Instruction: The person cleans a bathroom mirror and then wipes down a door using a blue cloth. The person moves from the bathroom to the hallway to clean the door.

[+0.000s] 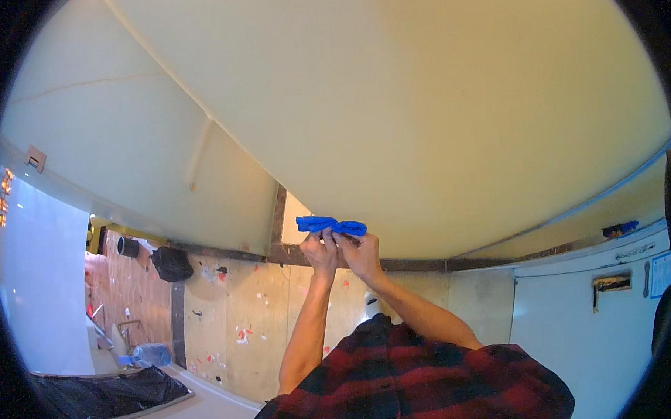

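Both my hands are raised together in front of my chest, wrists close, pinching one folded blue cloth [331, 225]. My left hand [320, 253] grips its underside near the middle, with the fingers curled. Beside it, my right hand [361, 254] holds the cloth's right part from below. Just beyond the cloth rises a large smooth pale cream panel [421, 123], which fills the upper view. Whether the cloth touches the panel I cannot tell.
A second pale panel [116, 106] adjoins at the left, with a gap near my hands. Scraps litter the wooden floor [251, 323]. A black bag [171, 263] lies at left, above a clear plastic bottle [152, 355]. At right is a white door-like panel [567, 334] with a cutout.
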`<state>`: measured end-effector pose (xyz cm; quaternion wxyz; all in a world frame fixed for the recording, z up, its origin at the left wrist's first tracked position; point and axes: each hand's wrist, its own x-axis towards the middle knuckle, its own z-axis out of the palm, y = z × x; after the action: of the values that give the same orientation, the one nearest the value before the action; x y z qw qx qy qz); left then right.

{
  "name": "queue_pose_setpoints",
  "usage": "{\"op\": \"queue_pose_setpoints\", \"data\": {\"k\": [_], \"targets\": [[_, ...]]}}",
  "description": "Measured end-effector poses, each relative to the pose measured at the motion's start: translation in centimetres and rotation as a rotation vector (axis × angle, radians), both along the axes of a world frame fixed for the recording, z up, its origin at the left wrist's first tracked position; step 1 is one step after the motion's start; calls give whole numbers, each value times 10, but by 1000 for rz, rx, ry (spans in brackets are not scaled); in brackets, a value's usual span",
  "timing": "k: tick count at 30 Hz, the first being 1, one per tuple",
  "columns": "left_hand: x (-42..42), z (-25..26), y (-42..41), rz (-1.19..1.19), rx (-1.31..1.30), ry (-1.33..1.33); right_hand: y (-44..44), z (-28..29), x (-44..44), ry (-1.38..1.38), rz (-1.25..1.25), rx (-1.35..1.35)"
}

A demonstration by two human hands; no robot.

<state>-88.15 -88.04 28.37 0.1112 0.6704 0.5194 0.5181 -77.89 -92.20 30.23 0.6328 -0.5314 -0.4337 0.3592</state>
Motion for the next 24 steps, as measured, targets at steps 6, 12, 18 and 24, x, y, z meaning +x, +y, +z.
{"op": "queue_pose_setpoints", "data": {"k": [6,12,18,24], "targets": [[-8,-43,-3,-36,-132,-4,1,-43,-5,10,-67,-163],[-1,-75,-12,-134,-187,-39,-3,-90,8,-121,-75,-220],[28,-102,-7,-299,-182,182,-10,-141,51,-197,-171,-239],[60,20,-19,-410,-48,2,-34,23,82,-252,-233,-164]]}}
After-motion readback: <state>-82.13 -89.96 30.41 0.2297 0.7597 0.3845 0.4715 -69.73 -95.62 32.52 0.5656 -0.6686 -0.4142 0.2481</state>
